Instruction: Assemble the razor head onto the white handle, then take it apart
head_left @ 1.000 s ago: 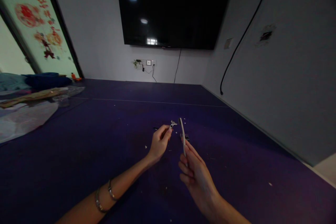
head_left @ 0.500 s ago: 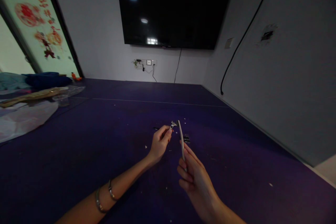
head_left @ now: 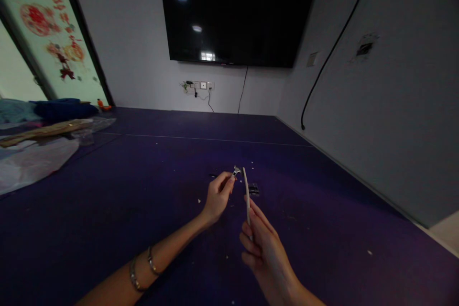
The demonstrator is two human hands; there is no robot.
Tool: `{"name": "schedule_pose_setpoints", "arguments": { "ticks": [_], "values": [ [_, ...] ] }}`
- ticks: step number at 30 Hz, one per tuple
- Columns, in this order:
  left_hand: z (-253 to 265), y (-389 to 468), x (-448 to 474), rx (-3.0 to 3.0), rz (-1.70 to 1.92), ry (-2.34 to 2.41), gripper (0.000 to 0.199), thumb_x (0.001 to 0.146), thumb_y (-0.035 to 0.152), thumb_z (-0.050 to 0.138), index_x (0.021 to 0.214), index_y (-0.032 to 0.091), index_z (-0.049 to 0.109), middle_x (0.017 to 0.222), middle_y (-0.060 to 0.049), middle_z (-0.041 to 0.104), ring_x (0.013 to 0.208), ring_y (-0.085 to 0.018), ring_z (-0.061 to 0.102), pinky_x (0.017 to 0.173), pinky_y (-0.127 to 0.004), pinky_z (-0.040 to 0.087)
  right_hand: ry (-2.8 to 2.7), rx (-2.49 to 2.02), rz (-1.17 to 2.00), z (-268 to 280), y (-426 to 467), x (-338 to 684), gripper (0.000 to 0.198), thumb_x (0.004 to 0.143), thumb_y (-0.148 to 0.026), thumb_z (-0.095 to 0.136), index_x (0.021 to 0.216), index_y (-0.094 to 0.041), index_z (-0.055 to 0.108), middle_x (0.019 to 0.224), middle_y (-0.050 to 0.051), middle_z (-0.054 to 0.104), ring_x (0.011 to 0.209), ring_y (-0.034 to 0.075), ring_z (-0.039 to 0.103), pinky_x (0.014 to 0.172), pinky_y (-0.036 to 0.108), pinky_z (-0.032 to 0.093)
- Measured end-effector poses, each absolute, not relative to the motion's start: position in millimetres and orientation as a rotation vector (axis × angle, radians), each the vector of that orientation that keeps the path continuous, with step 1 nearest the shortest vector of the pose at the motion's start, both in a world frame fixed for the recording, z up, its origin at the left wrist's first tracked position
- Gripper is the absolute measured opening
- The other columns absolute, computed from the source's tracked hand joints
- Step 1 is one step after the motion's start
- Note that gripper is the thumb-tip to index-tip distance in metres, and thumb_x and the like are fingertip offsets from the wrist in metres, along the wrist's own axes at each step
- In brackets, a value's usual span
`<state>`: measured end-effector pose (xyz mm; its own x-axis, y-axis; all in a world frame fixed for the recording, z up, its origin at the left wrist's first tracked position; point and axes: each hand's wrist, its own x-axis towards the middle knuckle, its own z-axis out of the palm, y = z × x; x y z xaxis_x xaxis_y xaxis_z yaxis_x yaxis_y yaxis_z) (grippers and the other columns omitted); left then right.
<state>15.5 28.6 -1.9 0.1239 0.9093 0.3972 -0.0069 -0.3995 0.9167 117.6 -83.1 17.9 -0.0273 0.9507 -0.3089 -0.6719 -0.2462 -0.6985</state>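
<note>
My left hand (head_left: 218,197) pinches a small silver razor (head_left: 235,171) by its handle, with the T-shaped head pointing up. My right hand (head_left: 263,236) is closed around the pale, slim handle of a toothbrush (head_left: 246,191), which stands nearly upright. The toothbrush's top end is just right of the razor head, with a slight gap between them. Behind the toothbrush, a small black packet (head_left: 253,189) lies on the purple surface (head_left: 161,229). A thin dark object (head_left: 213,175) lies beyond my left hand, partly hidden by it.
Small pale scraps (head_left: 199,201) are scattered over the surface. On the left lie plastic sheeting (head_left: 39,162), a flattened brown piece (head_left: 50,131) and blue cloth (head_left: 64,110). A large television (head_left: 244,14) hangs on the far wall, and a black cable (head_left: 330,55) runs down the right wall.
My right hand and the toothbrush have shifted slightly left and down, bringing the brush's end a little lower beside the razor head. My left hand has stayed nearly still.
</note>
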Motion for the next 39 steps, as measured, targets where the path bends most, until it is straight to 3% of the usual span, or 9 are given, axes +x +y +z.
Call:
{"name": "schedule_pose_setpoints", "arguments": {
  "ticks": [8, 13, 17, 20, 25, 32, 39],
  "values": [
    [-3.1, 34.3, 16.9, 1.469, 1.424, 0.865, 0.031, 0.082, 0.046, 0.052, 0.079, 0.016, 0.057, 0.054, 0.006, 0.039, 0.043, -0.005, 0.030, 0.040, -0.018, 0.023, -0.432, -0.910, 1.663, 18.8, -91.6, 116.4, 0.063, 0.065, -0.042, 0.072, 0.122, -0.025, 0.050, 0.052, -0.010, 0.037, 0.038, 0.001, 0.017, 0.038, 0.016, 0.004],
    [-1.8, 33.3, 16.9, 1.453, 1.357, 0.841, 0.033, 0.081, 0.048, 0.051, 0.081, 0.015, 0.058, 0.054, 0.006, 0.040, 0.041, -0.005, 0.032, 0.038, -0.018, 0.024, -0.566, -0.799, 1.492, 33.7, -70.1, 134.1, 0.044, 0.074, -0.039, 0.064, 0.114, -0.023, 0.053, 0.053, -0.009, 0.035, 0.039, 0.002, 0.016, 0.037, 0.017, 0.007],
    [0.5, 31.9, 16.6, 1.434, 1.318, 0.827, 0.032, 0.083, 0.046, 0.049, 0.085, 0.015, 0.057, 0.053, 0.007, 0.040, 0.040, -0.005, 0.032, 0.037, -0.017, 0.024, -0.666, -0.763, 1.397, 40.9, -42.7, 151.8, 0.025, 0.078, -0.042, 0.057, 0.088, -0.019, 0.056, 0.049, -0.010, 0.031, 0.038, 0.003, 0.014, 0.035, 0.018, 0.007],
    [-1.0, 32.5, 17.6, 1.448, 1.330, 0.841, 0.025, 0.080, 0.040, 0.055, 0.085, 0.016, 0.053, 0.052, 0.009, 0.039, 0.040, -0.004, 0.031, 0.038, -0.017, 0.024, -0.763, -0.763, 1.387, 39.1, -17.6, 166.5, 0.033, 0.080, -0.049, 0.051, 0.068, -0.019, 0.049, 0.044, -0.010, 0.027, 0.035, 0.004, 0.015, 0.034, 0.018, 0.010],
    [-5.7, 35.2, 18.1, 1.472, 1.335, 0.875, 0.023, 0.078, 0.036, 0.059, 0.076, 0.017, 0.047, 0.053, 0.008, 0.042, 0.040, -0.004, 0.034, 0.038, -0.016, 0.025, -0.980, -0.957, 1.167, 26.8, 21.1, 191.5, 0.048, 0.080, -0.058, 0.042, 0.053, -0.020, 0.039, 0.040, -0.008, 0.026, 0.034, 0.005, 0.021, 0.034, 0.020, 0.016],
    [-4.5, 36.1, 18.3, 1.502, 1.348, 0.778, 0.024, 0.083, 0.038, 0.053, 0.079, 0.014, 0.053, 0.061, 0.003, 0.052, 0.040, -0.004, 0.041, 0.040, -0.018, 0.030, -1.226, -1.315, 0.658, 4.8, 45.4, 215.8, 0.054, 0.081, -0.062, 0.036, 0.048, -0.019, 0.039, 0.044, -0.004, 0.034, 0.040, 0.009, 0.032, 0.041, 0.023, 0.025],
    [-8.4, 39.2, 20.0, 1.434, 1.368, 0.802, 0.030, 0.085, 0.041, 0.047, 0.086, 0.013, 0.058, 0.065, 0.001, 0.053, 0.044, -0.006, 0.042, 0.041, -0.019, 0.032, -1.438, -1.461, 0.324, -20.2, 49.7, 226.2, 0.053, 0.083, -0.056, 0.037, 0.045, -0.020, 0.035, 0.042, -0.004, 0.030, 0.041, 0.009, 0.030, 0.041, 0.024, 0.019]
  ]
}}
